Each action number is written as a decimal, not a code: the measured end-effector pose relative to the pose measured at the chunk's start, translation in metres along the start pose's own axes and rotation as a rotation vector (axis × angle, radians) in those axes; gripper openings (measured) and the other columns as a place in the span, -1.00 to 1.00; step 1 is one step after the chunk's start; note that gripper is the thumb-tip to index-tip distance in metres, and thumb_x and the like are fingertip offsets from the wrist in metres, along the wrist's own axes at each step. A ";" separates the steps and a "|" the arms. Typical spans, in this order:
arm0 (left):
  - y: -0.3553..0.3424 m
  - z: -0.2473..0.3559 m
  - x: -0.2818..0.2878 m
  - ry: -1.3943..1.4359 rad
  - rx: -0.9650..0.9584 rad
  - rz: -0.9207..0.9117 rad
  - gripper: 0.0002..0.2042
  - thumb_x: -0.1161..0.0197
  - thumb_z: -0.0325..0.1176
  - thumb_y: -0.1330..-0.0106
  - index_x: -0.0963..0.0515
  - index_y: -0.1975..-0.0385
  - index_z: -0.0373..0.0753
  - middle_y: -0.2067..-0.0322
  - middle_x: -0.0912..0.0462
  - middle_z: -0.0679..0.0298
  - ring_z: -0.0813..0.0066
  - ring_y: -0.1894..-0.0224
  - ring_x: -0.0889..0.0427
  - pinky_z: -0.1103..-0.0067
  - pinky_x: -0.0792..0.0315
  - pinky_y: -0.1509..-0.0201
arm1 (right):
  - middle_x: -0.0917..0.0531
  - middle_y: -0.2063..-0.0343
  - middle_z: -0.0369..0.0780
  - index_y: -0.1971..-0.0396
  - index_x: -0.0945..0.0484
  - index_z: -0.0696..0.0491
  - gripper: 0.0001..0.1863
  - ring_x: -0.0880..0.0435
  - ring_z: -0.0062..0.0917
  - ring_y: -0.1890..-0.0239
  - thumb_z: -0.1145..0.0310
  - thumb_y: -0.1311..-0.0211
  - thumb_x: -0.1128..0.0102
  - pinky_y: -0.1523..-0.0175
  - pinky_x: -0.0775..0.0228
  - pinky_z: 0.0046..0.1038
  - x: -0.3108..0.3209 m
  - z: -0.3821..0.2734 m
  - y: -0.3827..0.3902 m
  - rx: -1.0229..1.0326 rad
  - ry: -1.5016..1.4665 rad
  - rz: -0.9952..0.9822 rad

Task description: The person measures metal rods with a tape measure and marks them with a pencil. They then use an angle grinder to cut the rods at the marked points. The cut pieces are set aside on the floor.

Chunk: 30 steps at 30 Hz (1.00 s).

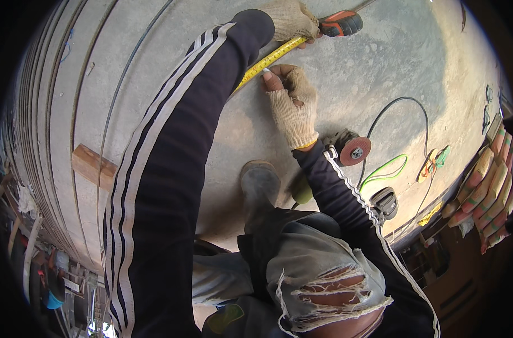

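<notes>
— What are the hands doing, seen from the head camera?

— The left hand (pixel 290 19), gloved, is clamped on an orange tape measure (pixel 340 23), its yellow tape (pixel 270 58) stretched across the concrete floor (pixel 380 62). The right hand (pixel 293 104), in a fingerless glove, pinches a small white piece of chalk (pixel 266 70) — its tip just beside the tape.

— And around them?

— An angle grinder (pixel 349 149) lies near the right wrist, its black cable (pixel 397 107) looping away; a wooden block (pixel 93 166) sits well apart to the left.
</notes>
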<state>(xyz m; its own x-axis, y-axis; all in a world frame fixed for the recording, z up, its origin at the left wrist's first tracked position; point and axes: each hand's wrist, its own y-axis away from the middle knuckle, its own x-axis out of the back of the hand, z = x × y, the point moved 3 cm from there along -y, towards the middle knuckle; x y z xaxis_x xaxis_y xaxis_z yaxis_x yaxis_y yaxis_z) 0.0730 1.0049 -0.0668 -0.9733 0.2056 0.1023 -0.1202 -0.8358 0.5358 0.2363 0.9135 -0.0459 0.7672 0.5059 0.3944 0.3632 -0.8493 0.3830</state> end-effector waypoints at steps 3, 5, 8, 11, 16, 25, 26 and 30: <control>0.000 0.002 0.002 -0.049 -0.025 -0.004 -0.76 -0.35 -0.16 -0.12 -0.76 0.48 -0.23 0.50 -0.75 0.16 0.33 0.40 -0.70 0.41 -0.50 0.23 | -0.77 0.42 -0.23 0.11 -0.67 0.20 -0.68 -0.72 -0.64 0.35 0.21 -0.45 -0.41 0.17 -0.53 -0.53 -0.001 0.001 -0.002 -0.018 0.006 0.000; -0.003 0.003 0.001 -0.176 -0.026 0.016 -0.76 -0.36 -0.15 -0.12 -0.76 0.48 -0.22 0.50 -0.75 0.16 0.34 0.40 -0.70 0.40 -0.51 0.22 | -0.75 0.45 -0.17 0.16 -0.69 0.15 -0.73 -0.73 -0.49 0.41 0.23 -0.43 -0.39 0.24 -0.53 -0.45 -0.002 0.001 -0.003 0.026 -0.001 0.024; -0.006 -0.002 -0.001 -0.086 0.011 0.001 -0.77 -0.37 -0.18 -0.13 -0.77 0.45 -0.23 0.48 -0.76 0.15 0.35 0.40 -0.71 0.40 -0.51 0.23 | -0.73 0.47 -0.12 0.20 -0.69 0.13 -0.77 -0.73 -0.41 0.45 0.25 -0.42 -0.37 0.27 -0.52 -0.39 0.000 0.003 -0.002 0.062 0.107 0.012; -0.010 -0.009 -0.004 0.038 0.014 0.023 -0.78 -0.38 -0.22 -0.15 -0.79 0.42 -0.24 0.47 -0.77 0.16 0.37 0.40 -0.70 0.42 -0.51 0.24 | -0.73 0.49 -0.14 0.22 -0.67 0.13 -0.81 -0.71 -0.46 0.46 0.29 -0.44 -0.34 0.29 -0.52 -0.41 0.001 0.001 -0.001 0.049 0.137 0.002; -0.018 -0.018 -0.009 0.084 0.011 -0.008 -0.78 -0.38 -0.19 -0.21 -0.81 0.35 -0.20 0.45 -0.80 0.25 0.47 0.39 -0.72 0.47 -0.52 0.24 | -0.74 0.44 -0.24 -0.02 -0.57 0.19 -0.77 -0.72 -0.63 0.36 0.36 -0.54 -0.23 0.21 -0.54 -0.53 0.019 -0.013 0.009 -0.091 -0.212 0.005; -0.011 -0.003 -0.006 -0.194 0.118 -0.005 -0.79 -0.41 -0.17 -0.22 -0.84 0.24 -0.06 0.40 -0.82 0.35 0.49 0.39 -0.77 0.39 -0.55 0.22 | -0.67 0.16 -0.15 0.05 -0.62 0.12 -0.80 -0.69 -0.36 0.14 0.48 -0.37 -0.19 0.05 -0.51 -0.39 0.139 -0.085 -0.103 0.753 0.504 -0.081; -0.011 -0.003 -0.007 -0.221 0.132 0.001 -0.80 -0.40 -0.14 -0.25 -0.84 0.26 -0.05 0.44 -0.81 0.37 0.54 0.41 -0.75 0.43 -0.54 0.25 | -0.64 0.11 -0.12 0.03 -0.62 0.11 -0.73 -0.69 -0.27 0.10 0.51 -0.28 -0.23 0.03 -0.52 -0.34 0.139 -0.092 -0.113 0.864 0.636 -0.173; -0.015 -0.007 -0.012 -0.199 0.122 0.039 -0.75 -0.38 -0.16 -0.28 -0.84 0.10 0.01 0.37 -0.84 0.40 0.53 0.34 -0.80 0.38 -0.59 0.20 | -0.58 0.08 -0.05 -0.03 -0.61 0.09 -0.54 -0.67 -0.08 0.09 0.55 -0.04 -0.34 0.06 -0.54 -0.21 0.126 -0.107 -0.140 0.862 0.895 -0.533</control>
<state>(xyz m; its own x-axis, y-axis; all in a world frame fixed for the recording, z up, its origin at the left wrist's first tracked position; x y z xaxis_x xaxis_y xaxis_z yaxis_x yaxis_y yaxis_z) 0.0855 1.0115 -0.0823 -0.9175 0.2811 0.2814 -0.0475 -0.7799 0.6241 0.2252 1.1120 0.0396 -0.0546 0.4441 0.8943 0.9732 -0.1768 0.1471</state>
